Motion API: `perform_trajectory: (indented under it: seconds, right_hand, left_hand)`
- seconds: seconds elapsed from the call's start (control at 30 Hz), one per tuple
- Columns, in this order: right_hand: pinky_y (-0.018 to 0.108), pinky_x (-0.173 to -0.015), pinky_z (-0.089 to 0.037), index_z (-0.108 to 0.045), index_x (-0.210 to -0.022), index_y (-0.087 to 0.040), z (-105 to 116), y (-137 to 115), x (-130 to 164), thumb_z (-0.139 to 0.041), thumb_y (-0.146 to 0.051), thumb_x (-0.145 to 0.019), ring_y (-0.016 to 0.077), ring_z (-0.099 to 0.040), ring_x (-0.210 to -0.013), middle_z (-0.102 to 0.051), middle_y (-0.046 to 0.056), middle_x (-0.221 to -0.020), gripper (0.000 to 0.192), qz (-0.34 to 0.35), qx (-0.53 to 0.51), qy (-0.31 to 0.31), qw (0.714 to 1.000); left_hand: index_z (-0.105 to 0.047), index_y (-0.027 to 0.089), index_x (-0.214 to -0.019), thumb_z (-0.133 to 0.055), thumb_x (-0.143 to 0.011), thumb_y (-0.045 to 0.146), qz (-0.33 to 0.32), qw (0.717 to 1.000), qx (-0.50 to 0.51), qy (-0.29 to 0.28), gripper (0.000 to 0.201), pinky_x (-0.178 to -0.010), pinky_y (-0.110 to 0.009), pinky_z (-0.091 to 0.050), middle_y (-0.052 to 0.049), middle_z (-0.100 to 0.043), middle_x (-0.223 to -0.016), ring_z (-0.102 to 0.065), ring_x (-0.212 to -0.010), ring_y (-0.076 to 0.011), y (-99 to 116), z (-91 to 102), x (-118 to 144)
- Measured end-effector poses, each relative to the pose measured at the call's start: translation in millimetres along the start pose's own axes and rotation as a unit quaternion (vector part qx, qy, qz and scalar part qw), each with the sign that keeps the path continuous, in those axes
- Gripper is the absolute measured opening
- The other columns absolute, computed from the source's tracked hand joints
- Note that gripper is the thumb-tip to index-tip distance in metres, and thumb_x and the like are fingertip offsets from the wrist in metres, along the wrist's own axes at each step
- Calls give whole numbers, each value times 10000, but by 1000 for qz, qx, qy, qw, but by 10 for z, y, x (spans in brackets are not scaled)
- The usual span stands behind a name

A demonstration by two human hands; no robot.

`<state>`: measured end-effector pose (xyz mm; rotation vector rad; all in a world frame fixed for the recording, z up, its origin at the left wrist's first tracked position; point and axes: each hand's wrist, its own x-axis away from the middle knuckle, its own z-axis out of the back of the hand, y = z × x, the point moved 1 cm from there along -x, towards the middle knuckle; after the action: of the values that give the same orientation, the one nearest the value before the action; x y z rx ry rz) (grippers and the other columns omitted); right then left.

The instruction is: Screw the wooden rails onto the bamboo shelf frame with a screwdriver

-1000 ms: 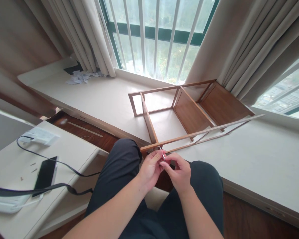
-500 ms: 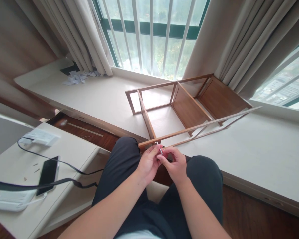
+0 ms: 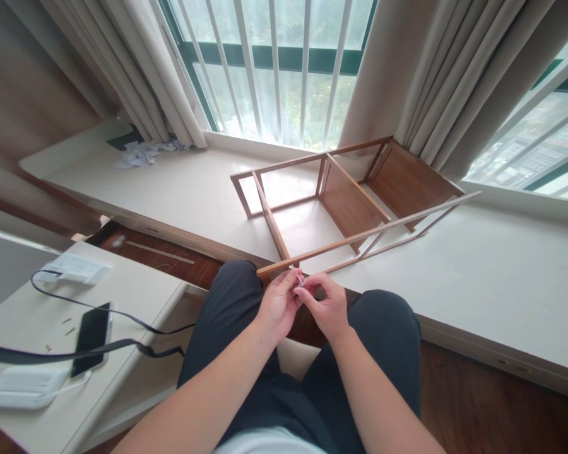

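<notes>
Above my lap, my left hand is closed in a pinch around a thin silvery metal rod, its upper end poking out past the fingertips. Thumb and fingers of my right hand are pinched together at the rod's lower end; what exactly lies between them is too small to make out. Just beyond my hands, a brown wooden frame with slats and two panels lies on its side on the white window ledge. Its near corner comes close to my left fingers.
At left, a white side table carries a phone, a white power adapter, a white device and a few tiny screw-like pieces. Black cables cross it. Paper scraps lie by the curtain.
The view has shifted slightly, so the frame and ledge sit a little farther left. Both hands keep their pinch, and the rod has tilted slightly between them.
</notes>
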<state>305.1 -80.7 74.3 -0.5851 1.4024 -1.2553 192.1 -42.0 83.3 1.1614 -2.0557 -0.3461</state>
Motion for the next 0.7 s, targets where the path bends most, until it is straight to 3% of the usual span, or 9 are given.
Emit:
perform_trajectory:
  seconds: [0.2, 0.43, 0.7]
  right_hand:
    - [291, -641, -498, -670, -813, -204, -1, 6, 11, -693, -323, -894, 155, -590, -633, -669, 13, -725, 145, -41, -28, -7, 999]
    - [262, -568, -491, -680, -785, -195, -70, 57, 10, -658, -377, -913, 140, -591, -568, -653, -1, -651, 224, -164, -203, -20, 965]
    - [244, -542, -442, -666, -760, -191, -80, 55, -4, -659, -384, -904, 121, -541, -540, -611, -14, -610, 241, -188, -250, -29, 949]
  left_hand:
    - [-712, 135, -863, -901, -677, 278, 12, 1000, 3, 16, 301, -652, -224, -521, 8, -646, -758, -600, -655, -85, -7, 23, -9]
    - [-681, 140, -795, -890, -695, 328, 8, 1000, -18, -6, 298, -522, -198, -447, 32, -594, -639, -538, -536, -71, 11, -12, -5]
    - [-682, 144, -792, -865, -728, 352, 9, 999, -30, -25, 285, -520, -219, -460, 27, -599, -622, -537, -517, -82, 9, -17, -7]
